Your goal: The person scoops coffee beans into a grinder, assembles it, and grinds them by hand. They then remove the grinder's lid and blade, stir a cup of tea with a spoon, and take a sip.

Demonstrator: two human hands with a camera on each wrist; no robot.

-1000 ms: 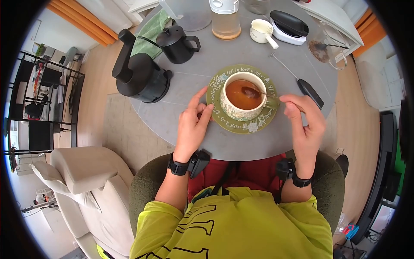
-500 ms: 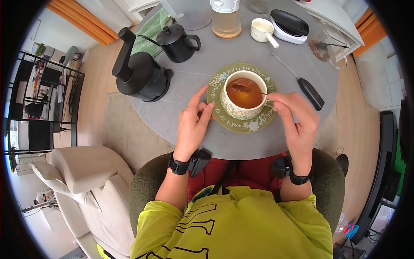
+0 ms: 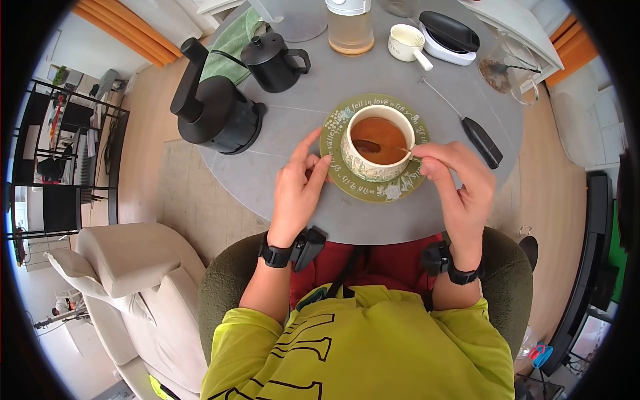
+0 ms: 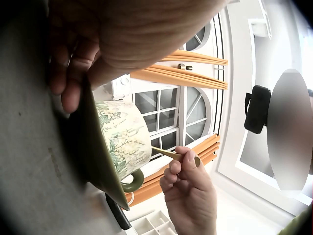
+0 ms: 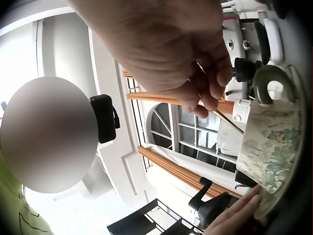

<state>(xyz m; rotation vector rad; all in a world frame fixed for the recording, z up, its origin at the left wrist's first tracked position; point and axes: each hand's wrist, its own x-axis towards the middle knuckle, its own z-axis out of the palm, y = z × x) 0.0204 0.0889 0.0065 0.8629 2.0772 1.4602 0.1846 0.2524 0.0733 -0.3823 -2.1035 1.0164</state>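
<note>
A floral cup [image 4: 126,139] of brown liquid [image 3: 381,132] stands on a green saucer [image 3: 373,195] with white lettering. My right hand [image 3: 461,183] pinches the thin golden handle of a spoon [image 4: 166,152]; its dark bowl dips into the liquid at the cup's left side. The cup's green handle [image 5: 264,83] is below my right fingers, free of them. My left hand [image 3: 298,190] rests at the saucer's left edge, with its thumb and fingertips against the rim. In the left wrist view its fingers lie by the saucer's underside, partly in shadow.
Left of the saucer stand a black grinder [image 3: 220,117] and a black pot [image 3: 272,65] near a green cloth [image 3: 233,50]. Behind are a glass container [image 3: 351,30], a small white cup [image 3: 405,43] and a black-and-white scale [image 3: 448,40]. A black frother [image 3: 481,142] lies at right.
My right hand has shifted left and slightly down since the earliest frame. The spoon's bowl has moved from the cup's right side to its left. My left hand stays at the saucer.
</note>
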